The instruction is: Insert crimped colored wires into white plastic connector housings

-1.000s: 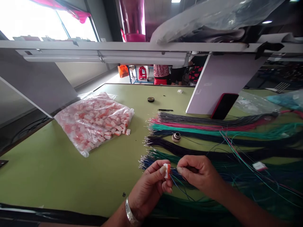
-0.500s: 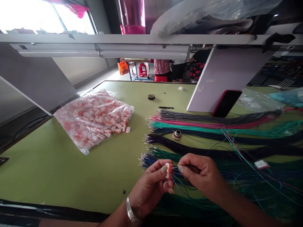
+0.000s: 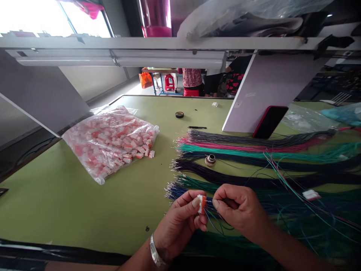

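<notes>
Head view: the left hand, wrist bent inward, pinches a small orange-and-white plastic connector between thumb and forefinger. The right hand closes its fingertips on thin blue wires just right of the connector. Fingers partly hide the connector. Beyond it lie coloured wire bundles; far to its left is a clear plastic bag of similar connectors.

A green worktable stretches ahead under a grey shelf carrying a tube lamp. Bright daylight floods a window, upper left.
</notes>
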`<state>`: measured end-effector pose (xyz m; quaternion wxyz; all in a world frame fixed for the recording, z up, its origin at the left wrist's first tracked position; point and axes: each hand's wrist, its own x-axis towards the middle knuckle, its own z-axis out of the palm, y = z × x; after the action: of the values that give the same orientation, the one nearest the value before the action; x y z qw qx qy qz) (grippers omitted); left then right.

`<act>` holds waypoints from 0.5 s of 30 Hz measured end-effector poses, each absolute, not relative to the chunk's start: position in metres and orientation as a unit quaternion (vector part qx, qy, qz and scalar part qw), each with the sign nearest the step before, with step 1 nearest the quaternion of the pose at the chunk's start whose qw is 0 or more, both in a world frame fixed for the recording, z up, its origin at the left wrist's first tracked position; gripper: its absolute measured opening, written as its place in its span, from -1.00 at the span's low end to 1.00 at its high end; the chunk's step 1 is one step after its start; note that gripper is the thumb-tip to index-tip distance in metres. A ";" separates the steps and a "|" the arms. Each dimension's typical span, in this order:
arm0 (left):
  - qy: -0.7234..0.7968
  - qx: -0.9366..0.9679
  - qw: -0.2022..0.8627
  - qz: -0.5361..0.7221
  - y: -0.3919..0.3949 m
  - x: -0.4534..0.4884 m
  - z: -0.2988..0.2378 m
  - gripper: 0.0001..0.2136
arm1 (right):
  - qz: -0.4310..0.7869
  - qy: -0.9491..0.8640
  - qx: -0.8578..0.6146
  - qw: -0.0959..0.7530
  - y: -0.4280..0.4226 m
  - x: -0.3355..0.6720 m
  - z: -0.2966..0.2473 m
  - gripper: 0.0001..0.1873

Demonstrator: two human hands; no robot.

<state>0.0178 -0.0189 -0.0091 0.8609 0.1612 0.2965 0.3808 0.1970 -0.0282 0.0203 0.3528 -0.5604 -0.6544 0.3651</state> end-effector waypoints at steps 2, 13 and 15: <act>0.309 0.175 0.853 0.383 -0.019 0.018 -0.007 -0.82 | 0.380 -0.645 -0.564 0.348 -0.028 0.196 0.021 -0.84; 0.344 0.248 0.813 0.399 -0.022 0.020 -0.003 -0.83 | 0.444 -0.604 -0.566 0.342 -0.030 0.193 0.016 -0.81; 0.344 0.262 0.807 0.403 -0.023 0.021 -0.003 -0.83 | 0.447 -0.602 -0.566 0.342 -0.032 0.192 0.014 -0.81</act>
<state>0.0214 -0.0231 -0.0030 0.8066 0.2624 0.3442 0.4026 0.1922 -0.0319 0.0137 0.3422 -0.5663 -0.6022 0.4466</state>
